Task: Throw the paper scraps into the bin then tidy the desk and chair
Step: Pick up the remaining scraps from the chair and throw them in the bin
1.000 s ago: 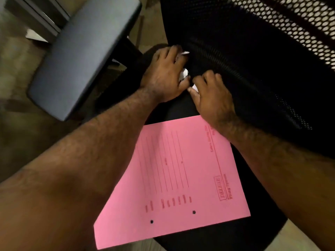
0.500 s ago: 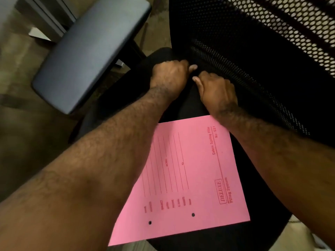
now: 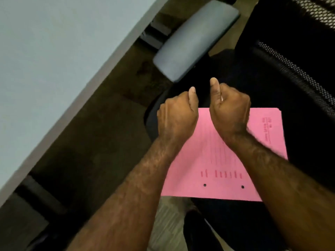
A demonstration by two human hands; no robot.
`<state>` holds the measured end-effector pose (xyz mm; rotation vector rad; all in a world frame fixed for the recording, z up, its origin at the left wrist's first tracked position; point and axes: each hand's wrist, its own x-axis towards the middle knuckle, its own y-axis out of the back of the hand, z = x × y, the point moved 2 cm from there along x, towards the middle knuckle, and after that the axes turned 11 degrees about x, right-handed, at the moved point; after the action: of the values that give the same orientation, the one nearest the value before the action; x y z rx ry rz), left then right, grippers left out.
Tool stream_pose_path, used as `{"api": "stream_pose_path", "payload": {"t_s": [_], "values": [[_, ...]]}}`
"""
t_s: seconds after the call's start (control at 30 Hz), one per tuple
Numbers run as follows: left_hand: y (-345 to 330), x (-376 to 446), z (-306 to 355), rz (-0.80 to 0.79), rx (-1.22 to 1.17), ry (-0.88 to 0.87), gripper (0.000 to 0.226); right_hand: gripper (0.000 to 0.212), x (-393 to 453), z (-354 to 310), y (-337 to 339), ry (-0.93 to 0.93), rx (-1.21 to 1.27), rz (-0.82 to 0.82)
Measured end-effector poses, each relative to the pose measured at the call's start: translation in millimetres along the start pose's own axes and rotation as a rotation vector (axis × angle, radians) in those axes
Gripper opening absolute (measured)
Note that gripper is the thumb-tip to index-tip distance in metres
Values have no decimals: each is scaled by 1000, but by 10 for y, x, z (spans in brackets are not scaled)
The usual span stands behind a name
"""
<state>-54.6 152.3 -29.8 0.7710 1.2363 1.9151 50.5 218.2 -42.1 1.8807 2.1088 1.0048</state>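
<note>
Paper scraps: only a thin white sliver [image 3: 221, 98] visible, tucked in the curl of the right hand [image 3: 229, 113] between thumb base and folded fingers. Rest of it hidden inside the fist.

Right hand closed into a fist around that sliver, thumb raised and pointing away from the camera, back of hand up. It hangs above the top edge of the pink printed file folder [image 3: 213, 171].

Left hand [image 3: 176, 115] also clenched tight, thumb laid along the knuckles. Cannot tell whether it holds any paper; nothing white shows.

The two fists sit just beside each other, a narrow gap between them, not touching. Both bare forearms run in from the bottom of the frame, roughly parallel, converging slightly toward the fists.

Pink folder lies flat on the black padded seat of the office chair [image 3: 308, 160], two punched holes along its near edge. Right forearm crosses over its right side.

Black mesh chair back [image 3: 297, 73] at upper right. Grey padded armrest [image 3: 194, 42] just beyond the fists. Pale grey desk top [image 3: 59, 60] fills the upper left; dark carpet floor [image 3: 108, 142] between desk and chair. Frame slightly motion-blurred.
</note>
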Motion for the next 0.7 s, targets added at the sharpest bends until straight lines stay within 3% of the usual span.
{"api": "stream_pose_path", "payload": {"t_s": [0.27,0.43,0.7], "values": [[831,-1513,-1423,95,-71,398,45,50,-1681,-1258,-683,169,187,-270],[1163,-2648,-2536,183,-36,697,49,44,-2956,-1972,-1198,251,367,-548],[1353,-4522,-4091,381,66,1138,48,40,-4922,-2586,-2008,362,325,-1056]]}}
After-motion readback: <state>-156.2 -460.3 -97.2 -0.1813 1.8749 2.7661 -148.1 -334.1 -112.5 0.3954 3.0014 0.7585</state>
